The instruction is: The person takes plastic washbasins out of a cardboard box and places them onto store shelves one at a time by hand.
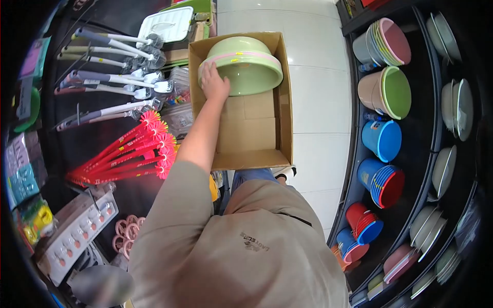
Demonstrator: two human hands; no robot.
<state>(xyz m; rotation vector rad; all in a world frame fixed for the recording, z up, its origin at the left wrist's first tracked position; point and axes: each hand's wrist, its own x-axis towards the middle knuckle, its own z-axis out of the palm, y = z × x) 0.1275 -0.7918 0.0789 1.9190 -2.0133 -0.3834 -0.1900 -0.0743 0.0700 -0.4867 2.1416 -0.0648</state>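
My left hand [214, 84] rests on the left rim of a stack of round basins [254, 77], its fingers spread and partly bent over the edge. The basins are light green, with a pink rim showing between them, and they lean on their side at the far end of an open cardboard box [246, 133]. The box's near part shows its bare brown bottom. My right hand is out of sight.
Long-handled brushes [118, 82] and red dusters [128, 154] hang at the left. A white lid [165, 24] lies beyond them. Shelves at the right hold stacked buckets [382, 134] and basins [457, 110]. Pale floor tiles [316, 102] run between.
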